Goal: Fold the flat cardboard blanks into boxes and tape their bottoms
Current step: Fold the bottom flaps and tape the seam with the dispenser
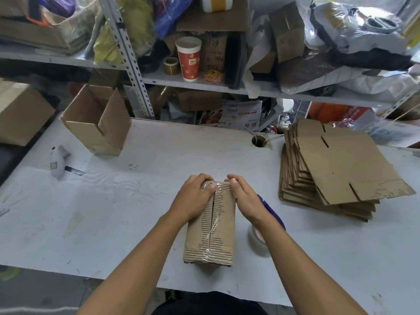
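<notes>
On a white worktable (113, 201) below cluttered shelves, a finished open box (97, 123) stands at far left beside a white handheld tool (58, 161), its purpose hard to make out. At centre, an upturned cardboard box (210, 223) lies directly before the person, its long axis running away from the body, clear tape (212, 226) along the bottom seam. The left hand (193, 198) lies flat on the far left flap, fingers curling over the far edge; the right hand (244, 196) presses the far right side, fingers extended and thumb on the taped end. Both sit level at the far end, neither nearer, so the tape's fold over that edge appears to be the step in hand. A tape dispenser (261, 237) with a purple handle is largely hidden under the right forearm. At right, a stack of flat blanks (336, 169) waits, well apart. The box's far face is hidden.
</notes>
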